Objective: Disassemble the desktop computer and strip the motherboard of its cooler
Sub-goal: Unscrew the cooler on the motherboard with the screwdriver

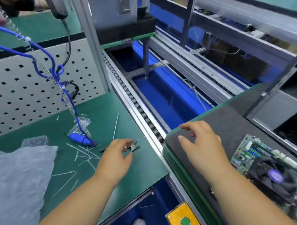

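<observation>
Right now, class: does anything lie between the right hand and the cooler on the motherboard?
Nothing visible does. The right hand hovers open over the dark mat; the cooler sits on the motherboard to its right, with only bare mat between.

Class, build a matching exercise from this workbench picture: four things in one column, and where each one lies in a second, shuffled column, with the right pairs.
Things:
1. motherboard
2. blue-handled tool
3. green button
4. cut cable ties

Places:
A. on the yellow box, bottom edge
B. scattered on the green mat
C. on the dark pad, far right
D. on the mat, tethered to a blue cord

Pairs: 1-C, 2-D, 3-A, 4-B
</observation>
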